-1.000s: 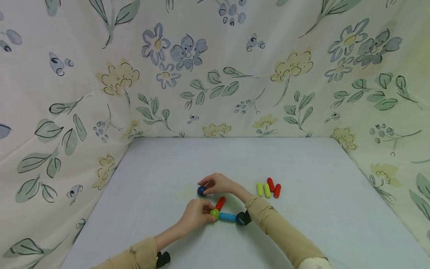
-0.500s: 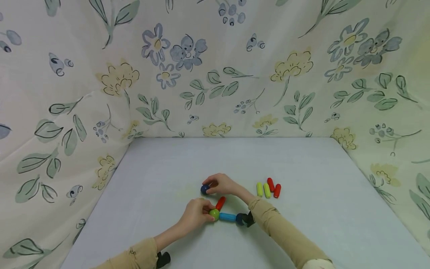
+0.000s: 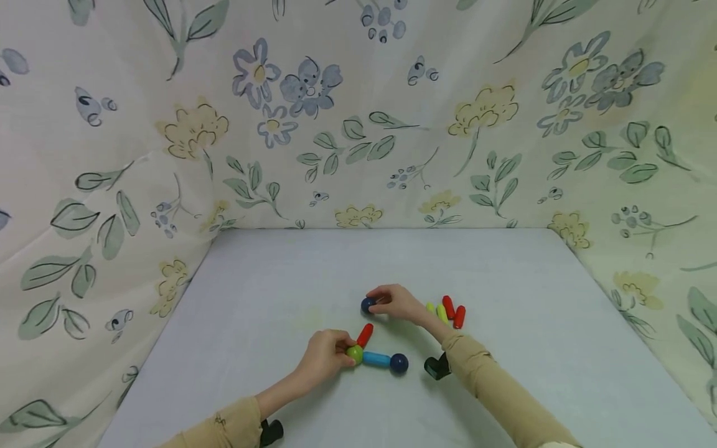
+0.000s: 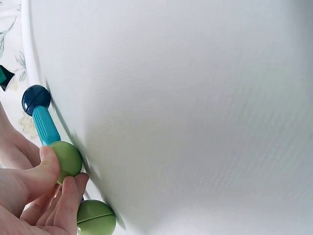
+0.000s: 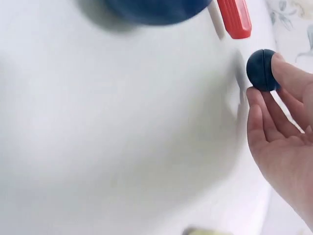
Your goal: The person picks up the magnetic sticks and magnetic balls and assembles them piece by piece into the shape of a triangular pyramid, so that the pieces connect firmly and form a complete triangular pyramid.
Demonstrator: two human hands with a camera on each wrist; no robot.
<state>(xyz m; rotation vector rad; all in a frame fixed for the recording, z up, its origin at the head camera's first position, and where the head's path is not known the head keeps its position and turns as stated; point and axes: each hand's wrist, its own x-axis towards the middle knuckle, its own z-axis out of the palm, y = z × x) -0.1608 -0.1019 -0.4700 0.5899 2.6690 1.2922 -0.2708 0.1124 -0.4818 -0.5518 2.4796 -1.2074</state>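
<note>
The left hand [image 3: 325, 354] is pinching a green ball [image 3: 355, 355] — a red stick [image 3: 365, 335] and blue stick [image 3: 376, 359] are extending from it, a navy ball [image 3: 399, 363] capping the latter — while the right hand [image 3: 399, 303] is pinching a second ball [image 3: 366, 305] near the red stick.

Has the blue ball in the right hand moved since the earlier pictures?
Yes: in the head view, the blue ball in the right hand has moved rightward, closer to the loose red sticks.

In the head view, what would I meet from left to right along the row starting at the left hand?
Left hand, green ball, light-blue stick, dark blue ball, black right-wrist device.
</note>
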